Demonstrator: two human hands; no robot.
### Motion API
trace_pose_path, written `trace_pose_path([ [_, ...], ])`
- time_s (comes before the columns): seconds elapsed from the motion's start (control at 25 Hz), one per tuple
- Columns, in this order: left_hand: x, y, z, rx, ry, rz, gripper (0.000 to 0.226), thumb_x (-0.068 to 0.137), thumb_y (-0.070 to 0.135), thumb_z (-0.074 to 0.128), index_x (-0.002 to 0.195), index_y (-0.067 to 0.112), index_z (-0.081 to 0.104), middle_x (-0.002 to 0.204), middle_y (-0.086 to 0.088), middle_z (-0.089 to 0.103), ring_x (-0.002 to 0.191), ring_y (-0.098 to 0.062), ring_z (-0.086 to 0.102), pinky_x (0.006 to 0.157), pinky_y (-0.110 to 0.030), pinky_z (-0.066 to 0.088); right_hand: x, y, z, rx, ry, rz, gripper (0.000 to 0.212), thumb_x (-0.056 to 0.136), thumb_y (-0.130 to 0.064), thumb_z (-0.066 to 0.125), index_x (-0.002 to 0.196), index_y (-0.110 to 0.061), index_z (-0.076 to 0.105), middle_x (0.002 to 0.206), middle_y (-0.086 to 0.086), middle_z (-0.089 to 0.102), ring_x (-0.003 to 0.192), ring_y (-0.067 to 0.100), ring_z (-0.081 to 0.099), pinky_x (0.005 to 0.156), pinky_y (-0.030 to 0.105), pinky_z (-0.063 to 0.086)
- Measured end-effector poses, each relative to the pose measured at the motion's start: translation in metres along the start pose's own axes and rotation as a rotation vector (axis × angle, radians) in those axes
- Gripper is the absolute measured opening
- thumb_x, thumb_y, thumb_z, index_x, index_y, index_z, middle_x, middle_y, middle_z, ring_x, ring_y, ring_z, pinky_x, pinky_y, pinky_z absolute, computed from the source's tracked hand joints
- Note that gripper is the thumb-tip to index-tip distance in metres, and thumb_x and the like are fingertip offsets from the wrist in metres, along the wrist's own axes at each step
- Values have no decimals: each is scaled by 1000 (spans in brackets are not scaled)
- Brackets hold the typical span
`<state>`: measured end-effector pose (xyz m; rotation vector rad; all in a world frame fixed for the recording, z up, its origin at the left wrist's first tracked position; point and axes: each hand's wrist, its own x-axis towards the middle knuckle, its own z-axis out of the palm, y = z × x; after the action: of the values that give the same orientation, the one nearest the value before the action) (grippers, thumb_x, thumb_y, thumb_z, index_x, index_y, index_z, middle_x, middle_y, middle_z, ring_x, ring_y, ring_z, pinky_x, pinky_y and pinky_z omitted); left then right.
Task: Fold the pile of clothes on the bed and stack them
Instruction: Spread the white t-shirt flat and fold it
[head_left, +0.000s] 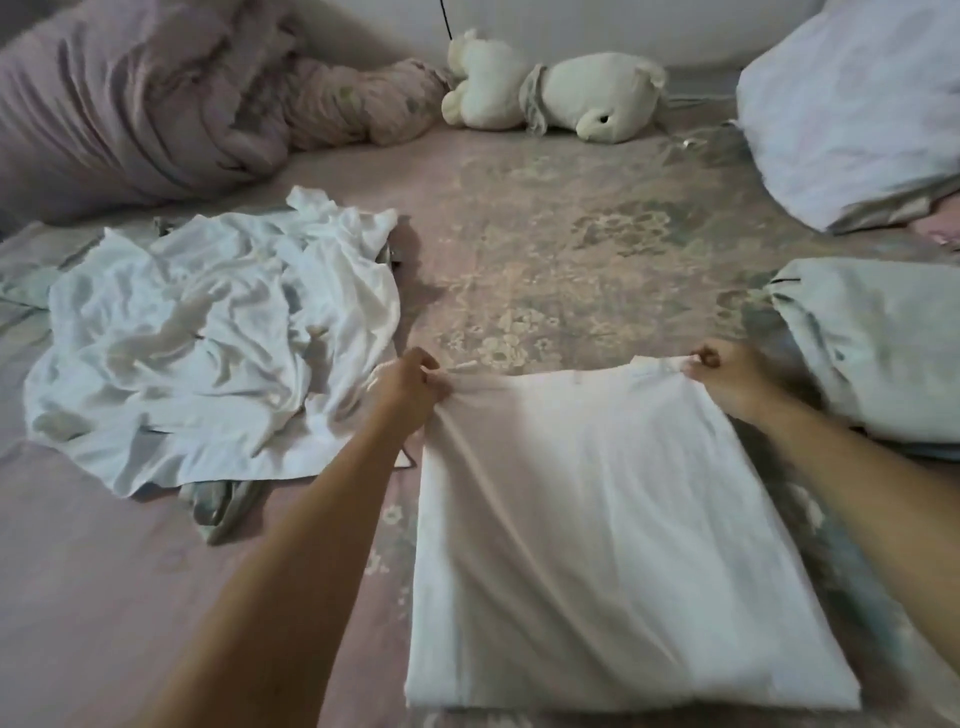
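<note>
White shirt (618, 530) lies lengthwise away from the person, both hands pinching its far corners.

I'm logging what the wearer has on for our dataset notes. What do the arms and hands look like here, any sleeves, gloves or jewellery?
Both forearms are bare, with no sleeve in view. The left hand and right hand wear no gloves, and no watch, bracelet or ring is visible.

light: dim, soft, even indoor, faint pink cast | source: cannot tell | shadows: weak, diffuse, under the forearms and beside the white garment (613, 530) at lower centre | glare: white cloth mildly washed out | sharpness: soft overall, smeared detail | edges: wide-angle bending, corners stretched and blurrier
</note>
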<state>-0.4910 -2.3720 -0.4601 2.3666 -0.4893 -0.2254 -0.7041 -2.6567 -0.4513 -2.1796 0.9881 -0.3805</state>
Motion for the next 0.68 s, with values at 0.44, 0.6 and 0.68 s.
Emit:
trace_pose_path([
  [0.44, -234, -38, -24, -198, -3, -121, 31, 90, 21, 63, 61, 11, 54, 54, 0, 52, 52, -16, 47, 56, -30, 37, -235, 57, -20, 148, 167, 80, 22, 88, -10, 64, 107, 2, 62, 91, 13, 62, 89, 32, 61, 73, 28, 42],
  [0.6, -289, -34, -22, -265, 60, -193, 15, 88, 25, 66, 80, 13, 64, 71, 0, 61, 65, -14, 55, 59, -27, 39, -284, 53, -31, 238, 112, 151, 12, 90, -10, 62, 93, 1, 65, 84, 11, 61, 79, 21, 55, 65, 23, 38],
  [0.68, -297, -37, -15, -337, 85, -259, 10, 88, 22, 66, 87, 12, 67, 76, -4, 64, 71, -18, 58, 65, -28, 43, -297, 47, -32, 295, 87, 161, 9, 90, -13, 62, 88, -5, 65, 77, 8, 62, 70, 17, 55, 62, 25, 39],
])
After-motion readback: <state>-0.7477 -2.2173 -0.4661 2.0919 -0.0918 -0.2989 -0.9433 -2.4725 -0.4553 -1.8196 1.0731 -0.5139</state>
